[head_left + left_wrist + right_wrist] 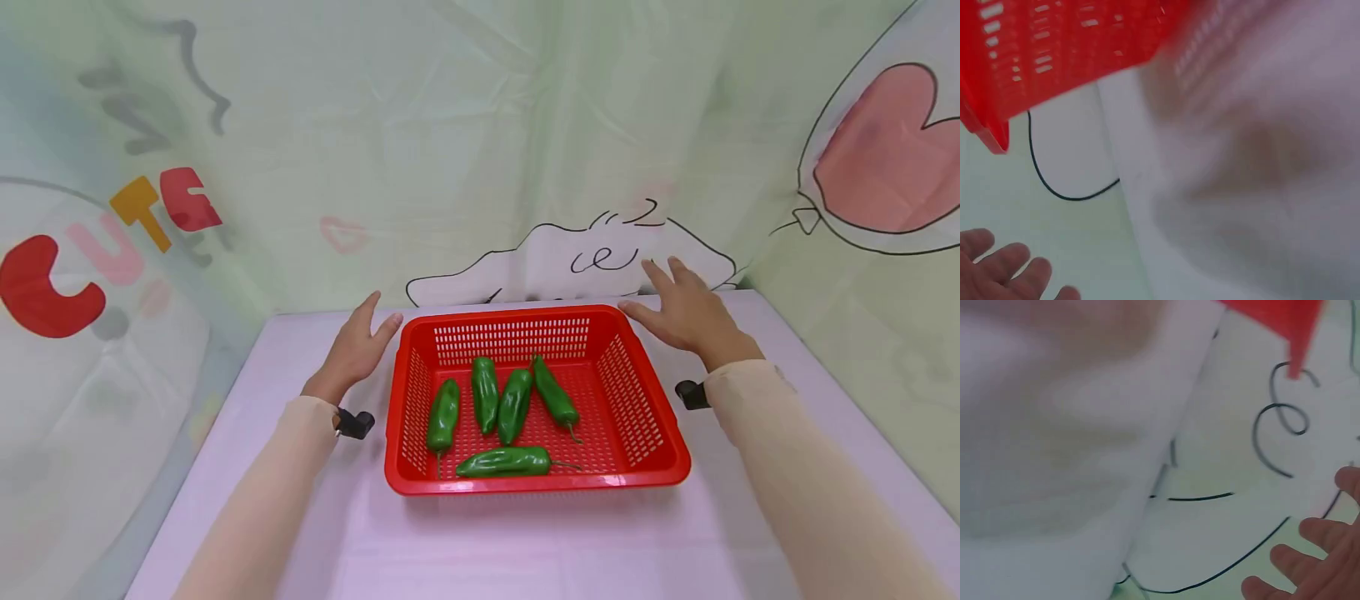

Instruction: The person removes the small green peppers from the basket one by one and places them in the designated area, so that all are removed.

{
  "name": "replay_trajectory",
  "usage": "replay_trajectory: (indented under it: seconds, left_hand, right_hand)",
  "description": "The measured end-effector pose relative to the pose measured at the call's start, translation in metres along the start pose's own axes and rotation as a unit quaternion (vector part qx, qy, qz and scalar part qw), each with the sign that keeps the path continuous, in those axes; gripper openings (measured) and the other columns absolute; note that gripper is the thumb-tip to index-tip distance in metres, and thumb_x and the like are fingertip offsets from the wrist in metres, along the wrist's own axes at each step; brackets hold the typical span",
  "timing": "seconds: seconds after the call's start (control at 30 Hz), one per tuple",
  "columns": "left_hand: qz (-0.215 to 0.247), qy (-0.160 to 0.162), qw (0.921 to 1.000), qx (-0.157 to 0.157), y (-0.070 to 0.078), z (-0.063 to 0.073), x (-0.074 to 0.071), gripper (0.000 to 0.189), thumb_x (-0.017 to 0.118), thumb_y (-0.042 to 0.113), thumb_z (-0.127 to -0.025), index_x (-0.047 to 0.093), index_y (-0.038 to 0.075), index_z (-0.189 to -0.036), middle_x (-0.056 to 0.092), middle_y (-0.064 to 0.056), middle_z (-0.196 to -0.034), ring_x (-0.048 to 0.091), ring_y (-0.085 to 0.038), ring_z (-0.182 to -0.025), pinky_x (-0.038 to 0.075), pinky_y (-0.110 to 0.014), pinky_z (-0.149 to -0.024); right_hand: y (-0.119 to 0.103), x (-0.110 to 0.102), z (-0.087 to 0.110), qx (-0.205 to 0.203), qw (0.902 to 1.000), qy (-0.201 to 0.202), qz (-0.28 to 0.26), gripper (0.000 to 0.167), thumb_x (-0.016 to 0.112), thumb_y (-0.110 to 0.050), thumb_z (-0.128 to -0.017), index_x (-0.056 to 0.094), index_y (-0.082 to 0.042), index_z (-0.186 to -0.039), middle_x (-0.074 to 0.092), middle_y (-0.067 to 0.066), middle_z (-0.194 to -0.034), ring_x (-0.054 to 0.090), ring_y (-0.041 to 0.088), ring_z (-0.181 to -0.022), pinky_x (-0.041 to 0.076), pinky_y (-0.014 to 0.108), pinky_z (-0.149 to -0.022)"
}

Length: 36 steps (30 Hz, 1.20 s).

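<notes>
A red plastic basket point(536, 481) with slotted walls sits in the middle of the table. Several green peppers lie in it, among them one pepper point(504, 462) lying sideways along the near wall and another pepper point(555, 393) slanting at the right. My left hand point(356, 346) is held off the basket's left rim, fingers extended and thumb toward it. On the other side, my right hand point(682, 310) hovers by the far right corner, fingers spread. Both wrist views show fingers apart from the red basket point(1085, 50), with nothing in either palm.
The pale table point(480, 550) ends at a back edge just behind the basket. A printed curtain point(480, 150) with drawings and letters hangs behind and along both sides. Black wrist cameras are strapped at the left wrist point(356, 423) and right wrist point(692, 394).
</notes>
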<state>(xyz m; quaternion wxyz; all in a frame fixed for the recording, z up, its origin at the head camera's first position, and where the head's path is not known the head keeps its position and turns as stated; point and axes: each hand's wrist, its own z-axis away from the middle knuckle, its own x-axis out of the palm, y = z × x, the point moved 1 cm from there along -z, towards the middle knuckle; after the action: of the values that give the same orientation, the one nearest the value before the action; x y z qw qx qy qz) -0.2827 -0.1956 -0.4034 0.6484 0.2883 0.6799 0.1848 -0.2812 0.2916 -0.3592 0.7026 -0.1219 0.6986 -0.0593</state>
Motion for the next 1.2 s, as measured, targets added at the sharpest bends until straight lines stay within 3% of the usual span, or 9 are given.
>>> replay_trajectory:
  seconds: [0.17, 0.37, 0.67, 1.03, 1.2]
  left_hand:
    - [0.111, -0.018, 0.9931, -0.032, 0.002, 0.011, 0.003, 0.084, 0.048, 0.056, -0.104, 0.016, 0.011, -0.167, 0.026, -0.015, -0.171, 0.029, -0.037, -0.156, 0.034, -0.063, -0.12]
    - [0.183, -0.042, 0.9816, -0.034, 0.012, 0.026, 0.006, 0.085, 0.055, 0.049, -0.104, 0.015, 0.008, -0.167, 0.027, -0.016, -0.17, 0.032, -0.038, -0.154, 0.039, -0.06, -0.117]
    - [0.23, -0.069, 0.9684, -0.066, 0.018, 0.038, 0.019, 0.089, 0.065, 0.04, -0.1, 0.014, 0.008, -0.167, 0.026, -0.016, -0.17, 0.033, -0.04, -0.153, 0.042, -0.058, -0.115]
    - [0.257, -0.086, 0.9594, -0.079, 0.02, 0.046, 0.028, 0.088, 0.067, 0.03, -0.099, 0.015, 0.005, -0.166, 0.032, -0.019, -0.167, 0.039, -0.04, -0.149, 0.048, -0.055, -0.11]
    - [0.276, -0.092, 0.9544, -0.068, 0.021, 0.048, 0.031, 0.083, 0.067, 0.025, -0.099, 0.02, 0.004, -0.164, 0.043, -0.02, -0.159, 0.052, -0.039, -0.138, 0.053, -0.052, -0.104]
  right_hand:
    - [-0.022, -0.017, 0.006, -0.009, 0.9996, -0.015, -0.024, 0.096, 0.052, -0.062, -0.099, 0.017, -0.003, -0.165, 0.014, 0.037, -0.165, 0.023, 0.061, -0.146, 0.03, 0.083, -0.108]
    - [-0.051, -0.028, 0.012, -0.034, 0.9975, -0.016, -0.06, 0.087, 0.057, -0.051, -0.099, 0.027, 0.002, -0.161, 0.029, 0.036, -0.159, 0.034, 0.055, -0.142, 0.035, 0.079, -0.108]
    - [-0.083, -0.022, 0.021, -0.068, 0.9909, -0.014, -0.115, 0.07, 0.062, -0.037, -0.1, 0.043, 0.006, -0.152, 0.053, 0.034, -0.14, 0.055, 0.05, -0.124, 0.05, 0.067, -0.101]
    - [-0.107, 0.012, 0.019, -0.079, 0.9853, -0.072, -0.133, 0.057, 0.065, -0.031, -0.098, 0.055, 0.007, -0.14, 0.068, 0.024, -0.116, 0.065, 0.037, -0.104, 0.056, 0.054, -0.09]
    - [-0.112, 0.023, 0.017, -0.071, 0.9847, -0.111, -0.114, 0.06, 0.066, -0.032, -0.097, 0.056, 0.008, -0.14, 0.068, 0.024, -0.127, 0.063, 0.04, -0.118, 0.052, 0.057, -0.103]
